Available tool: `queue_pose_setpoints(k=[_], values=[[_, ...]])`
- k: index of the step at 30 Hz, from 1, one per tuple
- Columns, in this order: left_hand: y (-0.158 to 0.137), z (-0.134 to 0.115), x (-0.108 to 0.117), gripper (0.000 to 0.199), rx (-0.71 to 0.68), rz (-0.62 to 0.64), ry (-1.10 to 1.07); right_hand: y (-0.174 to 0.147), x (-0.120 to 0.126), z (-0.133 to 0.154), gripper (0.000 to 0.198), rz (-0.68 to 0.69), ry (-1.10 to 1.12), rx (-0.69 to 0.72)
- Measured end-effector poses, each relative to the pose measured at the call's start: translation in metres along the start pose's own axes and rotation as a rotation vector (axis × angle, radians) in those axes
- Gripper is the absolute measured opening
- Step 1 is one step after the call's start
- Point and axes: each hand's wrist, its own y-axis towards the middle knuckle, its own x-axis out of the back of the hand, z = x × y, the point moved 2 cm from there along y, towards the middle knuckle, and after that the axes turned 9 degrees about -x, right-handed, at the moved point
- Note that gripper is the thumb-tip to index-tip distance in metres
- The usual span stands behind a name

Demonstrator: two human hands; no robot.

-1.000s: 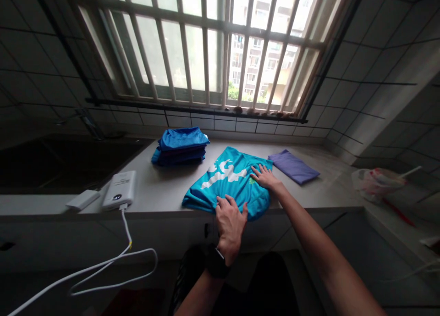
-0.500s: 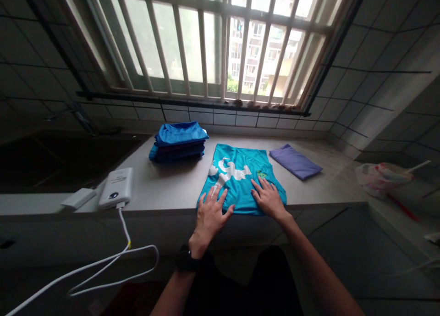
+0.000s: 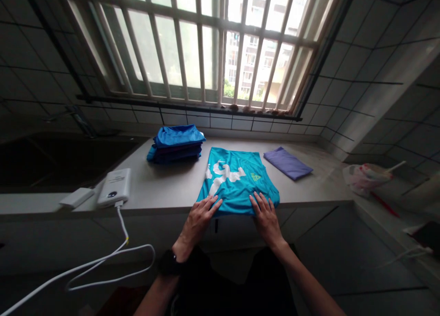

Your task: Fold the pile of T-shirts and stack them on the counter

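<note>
A teal T-shirt (image 3: 237, 169) with a white print and a small yellow-green logo lies folded into a near rectangle on the counter, its near side at the counter's front edge. My left hand (image 3: 197, 219) is at the shirt's near left corner, fingers over the top and thumb out of sight under the edge. At the near right part, my right hand (image 3: 266, 215) has its fingers on the cloth, its thumb hidden too. Both hands seem to hold the near edge. A folded purple cloth (image 3: 288, 163) lies right of the shirt.
Left of the shirt stands a stack of folded blue and dark clothes (image 3: 177, 144). A white power bank (image 3: 114, 187) with a cable and a small white box (image 3: 77, 197) sit near the sink (image 3: 68, 190). A plastic bag (image 3: 366, 177) lies at the right. Behind is a barred window.
Both hands have slid back toward me, from flat on the shirt to its near edge. My thumbs have gone out of sight, and the view has shifted slightly.
</note>
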Motion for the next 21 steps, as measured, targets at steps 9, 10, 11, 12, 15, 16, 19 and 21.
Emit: queue_pose_setpoints(k=[9, 10, 11, 12, 15, 16, 19, 21], values=[[-0.027, -0.013, 0.048, 0.042, -0.013, 0.06, -0.276, -0.009, 0.06, -0.014, 0.042, 0.066, 0.386, 0.071], [-0.032, -0.012, 0.056, 0.041, 0.013, 0.053, -0.318, -0.012, 0.072, -0.016, 0.041, 0.098, 0.447, 0.079], [-0.035, -0.009, 0.065, 0.04, 0.049, 0.036, -0.347, -0.013, 0.084, -0.017, 0.041, 0.134, 0.498, 0.083], [-0.035, -0.005, 0.074, 0.039, 0.092, 0.014, -0.361, -0.01, 0.096, -0.018, 0.04, 0.175, 0.535, 0.083], [-0.01, 0.013, 0.102, 0.036, 0.247, -0.048, -0.332, 0.018, 0.122, -0.019, 0.042, 0.272, 0.544, 0.059], [0.006, 0.02, 0.109, 0.035, 0.291, -0.062, -0.311, 0.034, 0.127, -0.019, 0.043, 0.278, 0.52, 0.04], [0.062, 0.037, 0.117, 0.038, 0.341, -0.139, -0.212, 0.085, 0.133, -0.015, 0.044, 0.103, 0.386, -0.115], [0.092, 0.043, 0.109, 0.044, 0.338, -0.253, -0.086, 0.108, 0.127, -0.006, 0.049, -0.103, 0.258, -0.231]])
